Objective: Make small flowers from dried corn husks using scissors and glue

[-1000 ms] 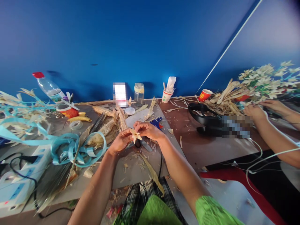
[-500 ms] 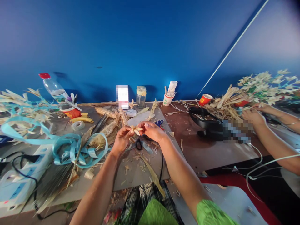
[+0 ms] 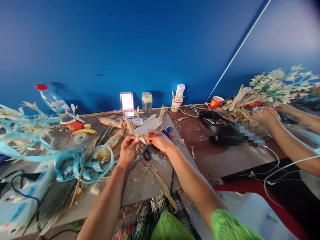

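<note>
Between my hands is a small pale flower made of dried corn husk (image 3: 142,137). My left hand (image 3: 128,151) pinches its left end between thumb and fingertips. On the other side, my right hand (image 3: 159,140) has its fingers closed on a petal, and those fingers partly cover it. Just below lies a black loop (image 3: 147,154), perhaps a scissors handle. A blue tool (image 3: 167,131) with a red part rests behind my right hand. Dried corn cobs (image 3: 110,122) and loose husks (image 3: 129,126) lie behind my left hand.
Tangled light-blue ribbon (image 3: 71,163) and a white power strip (image 3: 35,190) occupy the left. A bottle (image 3: 53,101), glass jar (image 3: 147,105) and paper cups (image 3: 176,105) stand along the blue wall. At right, another person's hands (image 3: 267,116) work near husk flowers (image 3: 280,85) and a black headset-like object (image 3: 215,126).
The husk flower has turned in my fingers, so its spread petals show less. My right hand's fingers have closed in on it. The view has shifted slightly.
</note>
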Tool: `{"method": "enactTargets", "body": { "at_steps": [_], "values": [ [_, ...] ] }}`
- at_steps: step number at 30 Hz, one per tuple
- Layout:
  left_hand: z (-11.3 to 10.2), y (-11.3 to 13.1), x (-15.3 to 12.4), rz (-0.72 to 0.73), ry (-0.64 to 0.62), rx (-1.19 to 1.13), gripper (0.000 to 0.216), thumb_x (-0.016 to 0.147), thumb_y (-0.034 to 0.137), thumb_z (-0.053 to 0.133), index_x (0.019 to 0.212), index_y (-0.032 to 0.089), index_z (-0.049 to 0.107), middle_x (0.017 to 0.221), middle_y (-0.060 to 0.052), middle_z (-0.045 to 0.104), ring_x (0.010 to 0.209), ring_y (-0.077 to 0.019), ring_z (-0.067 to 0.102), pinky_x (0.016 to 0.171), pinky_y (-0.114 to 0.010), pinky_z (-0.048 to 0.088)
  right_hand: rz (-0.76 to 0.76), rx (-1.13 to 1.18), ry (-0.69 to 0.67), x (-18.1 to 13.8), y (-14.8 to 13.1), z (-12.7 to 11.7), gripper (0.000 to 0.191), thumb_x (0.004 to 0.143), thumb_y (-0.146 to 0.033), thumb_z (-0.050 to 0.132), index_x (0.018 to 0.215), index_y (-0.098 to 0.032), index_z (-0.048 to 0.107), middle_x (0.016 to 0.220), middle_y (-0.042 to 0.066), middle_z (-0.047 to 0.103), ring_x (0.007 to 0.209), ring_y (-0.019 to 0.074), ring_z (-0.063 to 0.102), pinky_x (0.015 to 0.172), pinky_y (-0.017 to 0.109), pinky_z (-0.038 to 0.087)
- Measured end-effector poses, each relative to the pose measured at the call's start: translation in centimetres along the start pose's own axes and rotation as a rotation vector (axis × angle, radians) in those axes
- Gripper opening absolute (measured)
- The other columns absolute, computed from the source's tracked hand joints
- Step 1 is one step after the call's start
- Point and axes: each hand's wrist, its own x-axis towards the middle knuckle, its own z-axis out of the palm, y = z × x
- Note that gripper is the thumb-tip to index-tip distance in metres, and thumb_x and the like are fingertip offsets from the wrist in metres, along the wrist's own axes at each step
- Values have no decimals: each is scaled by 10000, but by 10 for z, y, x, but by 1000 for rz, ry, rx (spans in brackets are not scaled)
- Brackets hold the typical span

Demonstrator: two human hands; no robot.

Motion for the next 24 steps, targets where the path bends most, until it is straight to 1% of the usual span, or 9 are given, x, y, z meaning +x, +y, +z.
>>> {"method": "enactTargets", "body": {
  "at_steps": [3, 9, 12, 14, 16, 17, 19, 22, 24],
  "values": [
    [4, 5, -2, -42, -11, -56, 215, 624, 277, 760, 700, 191, 578, 616, 52, 526, 588, -71, 483, 616, -213, 398, 29, 49, -6, 0, 0, 3, 259, 690, -330, 703, 575, -150, 555, 513, -26, 538, 526, 91, 449, 599, 248, 308],
    [8, 10, -4, -87, -3, -118, 269, 599, 275, 771, 711, 200, 538, 634, 53, 542, 604, -78, 512, 638, -229, 418, 92, 96, -33, -1, 3, 6, 248, 670, -324, 719, 583, -148, 567, 506, -27, 535, 496, 87, 442, 568, 244, 305],
    [5, 9, -3, -103, -14, -118, 283, 595, 266, 772, 711, 200, 523, 623, 57, 533, 601, -78, 509, 628, -227, 414, 118, 114, -42, 1, 4, 4, 276, 672, -379, 720, 614, -150, 579, 544, -15, 553, 526, 98, 465, 572, 244, 327],
    [3, 9, -2, -114, -35, -103, 277, 594, 263, 774, 700, 194, 527, 618, 56, 532, 601, -77, 506, 623, -224, 407, 65, 156, 20, 1, 0, 1, 317, 663, -451, 716, 687, -156, 603, 642, 0, 583, 602, 113, 502, 599, 245, 358],
    [2, 9, -1, -123, -59, -85, 256, 601, 258, 771, 693, 188, 543, 615, 53, 535, 601, -77, 502, 619, -222, 399, -38, 167, 100, 1, -5, -1, 371, 653, -507, 705, 774, -165, 625, 753, 12, 594, 699, 127, 525, 647, 251, 387],
    [2, 9, -2, -128, -74, -75, 244, 607, 258, 768, 692, 184, 552, 616, 50, 539, 603, -79, 500, 619, -223, 396, -89, 146, 125, 0, -9, -2, 388, 654, -519, 699, 805, -168, 632, 793, 14, 592, 737, 131, 527, 674, 253, 394],
    [3, 10, -2, -139, -105, -54, 228, 618, 269, 763, 688, 177, 567, 626, 40, 552, 611, -85, 500, 623, -231, 393, -143, 49, 124, -3, -15, -1, 386, 669, -509, 689, 837, -165, 639, 823, 16, 586, 773, 133, 523, 715, 256, 394],
    [5, 11, -3, -164, -141, -22, 237, 613, 291, 767, 692, 171, 578, 657, 23, 573, 641, -101, 515, 638, -246, 393, -117, -118, 78, -8, -22, 5, 316, 675, -425, 704, 841, -165, 635, 804, 4, 587, 753, 124, 517, 715, 250, 385],
    [5, 10, -3, -186, -162, -17, 249, 602, 292, 775, 708, 172, 584, 672, 20, 582, 659, -107, 525, 649, -249, 391, -99, -189, 71, -9, -24, 9, 248, 664, -361, 713, 780, -161, 623, 755, -10, 576, 710, 113, 505, 679, 239, 379]
  ]
}}
